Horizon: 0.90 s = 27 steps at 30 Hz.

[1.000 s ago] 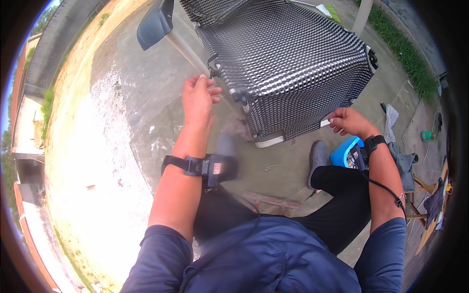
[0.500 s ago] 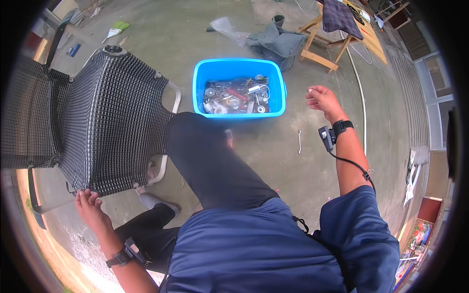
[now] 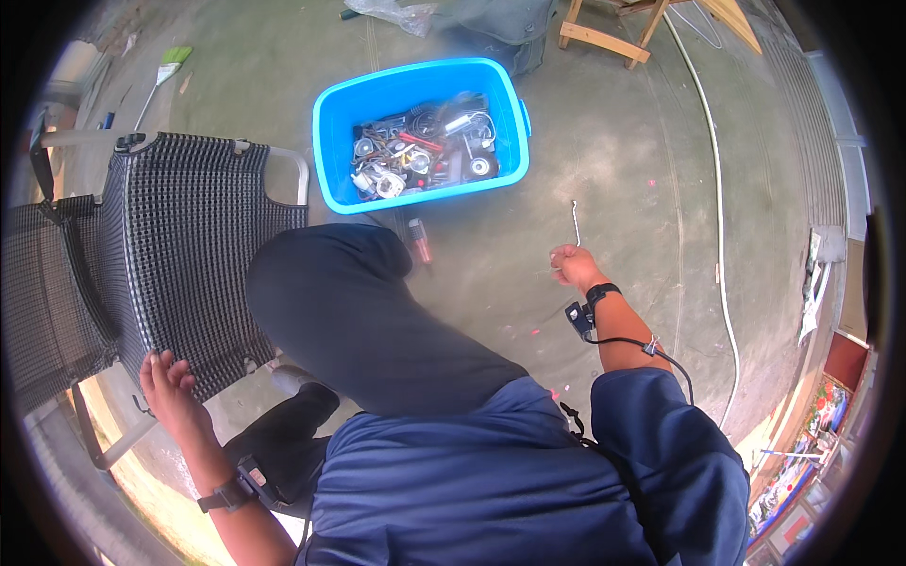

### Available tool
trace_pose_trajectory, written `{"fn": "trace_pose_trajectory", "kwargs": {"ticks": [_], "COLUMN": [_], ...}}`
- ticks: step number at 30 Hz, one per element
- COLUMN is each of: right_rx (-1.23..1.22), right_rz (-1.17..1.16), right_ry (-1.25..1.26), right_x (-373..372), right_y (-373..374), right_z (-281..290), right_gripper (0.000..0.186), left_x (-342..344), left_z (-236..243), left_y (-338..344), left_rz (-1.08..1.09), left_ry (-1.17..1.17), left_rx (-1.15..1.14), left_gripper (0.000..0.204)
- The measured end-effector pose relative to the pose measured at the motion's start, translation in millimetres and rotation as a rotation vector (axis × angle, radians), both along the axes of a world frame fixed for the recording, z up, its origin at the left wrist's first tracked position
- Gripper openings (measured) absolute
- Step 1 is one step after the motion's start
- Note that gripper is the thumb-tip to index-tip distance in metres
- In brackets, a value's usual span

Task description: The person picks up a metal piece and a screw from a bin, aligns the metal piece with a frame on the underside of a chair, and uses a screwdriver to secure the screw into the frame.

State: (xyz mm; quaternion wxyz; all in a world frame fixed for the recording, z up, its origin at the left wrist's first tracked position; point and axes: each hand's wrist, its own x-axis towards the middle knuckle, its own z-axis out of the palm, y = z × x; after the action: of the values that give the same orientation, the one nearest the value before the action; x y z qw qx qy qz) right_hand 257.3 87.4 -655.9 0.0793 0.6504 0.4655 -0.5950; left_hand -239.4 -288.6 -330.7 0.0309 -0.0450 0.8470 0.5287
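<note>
My left hand (image 3: pixel 172 385) is at the near edge of a black-and-white woven folding chair (image 3: pixel 175 269), fingertips at the fabric, fingers apart and slightly bent. My right hand (image 3: pixel 573 266) hangs over the floor just below a slim metal wrench (image 3: pixel 575 224), its fingers loosely curled and apart, with nothing visible in them. A small red tubular object (image 3: pixel 421 241) lies beside my bent knee (image 3: pixel 330 302). Beyond the knee stands a blue plastic tub (image 3: pixel 328 132) full of mixed tools, cables and metal parts.
A wooden folding stand (image 3: pixel 604 42), dark fabric (image 3: pixel 510 33) and a clear plastic bag (image 3: pixel 396 14) are at the back. A white hose (image 3: pixel 717 189) runs along the right, near colourful clutter (image 3: pixel 821 424). A green broom (image 3: pixel 173 61) lies at back left.
My view has turned right from the chair to the tub. My right hand has left the chair and moved down toward the wrench; my left hand remains at the chair's edge.
</note>
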Motion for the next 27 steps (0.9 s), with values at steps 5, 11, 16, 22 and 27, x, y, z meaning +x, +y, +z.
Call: {"fn": "trace_pose_trajectory", "kwargs": {"ticks": [5,11,16,22,27], "right_rx": [0.201,0.27,0.307,0.302,0.305], "right_rz": [0.903,1.071,1.26,1.216,1.252], "right_ry": [0.101,0.199,0.123,0.112,0.095], "right_x": [-115.2,-226.9,-266.3,-278.7,-270.3], "right_y": [-40.5,-70.9,-68.5,-73.4,-69.2], "right_z": [-35.0,-32.5,-42.5,-51.9,-54.3], "right_gripper": [0.042,0.04,0.034,0.029,0.027], "left_x": [-6.7,-3.3,-2.7,-4.6,-7.7], "left_z": [-9.5,-18.5,-39.4,-65.0,-71.9], "left_y": [5.7,13.4,14.1,18.2,31.5], "left_rz": [-0.033,-0.07,-0.086,-0.161,-0.24], "left_ry": [-0.011,-0.034,-0.138,-0.237,-0.289], "left_rx": [-0.082,-0.132,-0.139,-0.156,-0.148], "left_gripper": [0.03,0.028,0.027,0.024,0.021]}}
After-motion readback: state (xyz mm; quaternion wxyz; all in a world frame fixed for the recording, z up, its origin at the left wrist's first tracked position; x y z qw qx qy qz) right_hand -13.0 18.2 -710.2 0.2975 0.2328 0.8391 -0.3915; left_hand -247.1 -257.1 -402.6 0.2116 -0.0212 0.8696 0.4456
